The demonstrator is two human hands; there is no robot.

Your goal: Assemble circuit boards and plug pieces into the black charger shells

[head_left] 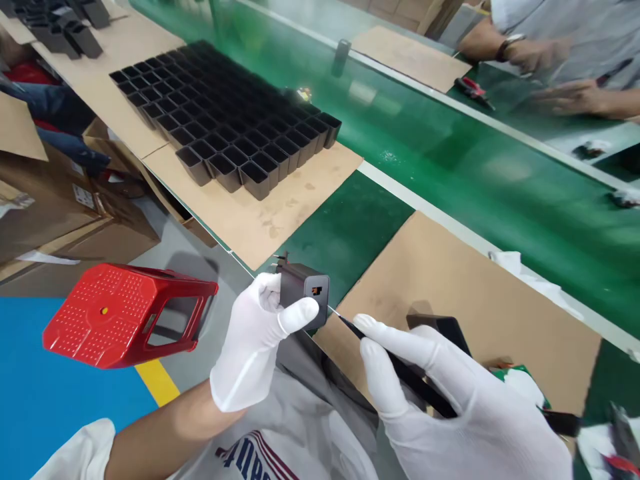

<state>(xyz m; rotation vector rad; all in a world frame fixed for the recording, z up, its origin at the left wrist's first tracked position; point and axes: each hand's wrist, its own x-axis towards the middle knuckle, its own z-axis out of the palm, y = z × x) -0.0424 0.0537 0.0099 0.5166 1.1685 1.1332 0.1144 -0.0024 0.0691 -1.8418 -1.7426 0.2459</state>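
Observation:
My left hand (265,333), in a white glove, is closed around a black plug-in charger (295,287). Metal pins stick out of the charger's far end, and its near face has a small slot with orange inside. My left thumb presses on that face. In my gloved right hand (450,400) is a slim black pointed tool (415,383) with a thin metal tip, held like a pen. The tip is close to the charger's face; whether it touches, I cannot tell. Behind my right fingers lies another black case (443,330), partly hidden, and a green circuit board (523,380).
Rows of open black cases (220,143) stand on cardboard (280,213) at the back left. A green conveyor belt (450,147) runs behind the bench. A red stool (107,313) is at left. Across the belt a co-worker's hands (570,93) work near red-handled pliers (473,92).

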